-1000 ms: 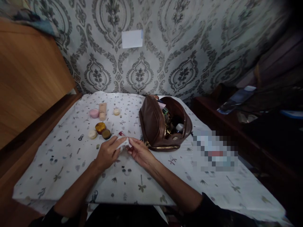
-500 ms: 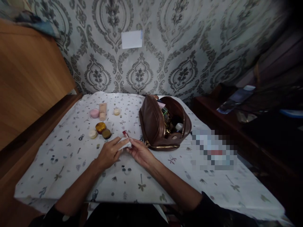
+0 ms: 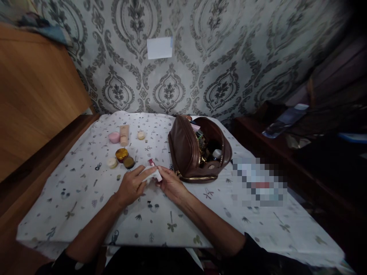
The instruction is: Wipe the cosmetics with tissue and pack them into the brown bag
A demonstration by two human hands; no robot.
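Observation:
My right hand (image 3: 172,185) pinches a slim lip-colour tube (image 3: 158,175), which has a dark red end and a pale lower part. The red end points away from me, tilted to the left. Pressed against the tube's side is a white tissue (image 3: 148,174), held in the fingers of my left hand (image 3: 131,187). Both hands meet over the table, in front of an open brown makeup bag (image 3: 183,149). Parts of the tube and tissue are hidden by the fingers.
Left of the bag stand a pink jar (image 3: 114,137), a beige squeeze tube (image 3: 124,135), a small cream jar (image 3: 141,135), an amber jar (image 3: 122,154), a dark-lidded jar (image 3: 129,162) and another pale jar (image 3: 112,162). A blurred-out item (image 3: 260,181) lies at right.
More of the tube's pale lower part now shows between the hands, and my right fingers have shifted slightly to the right along it. The bag and jars stay put.

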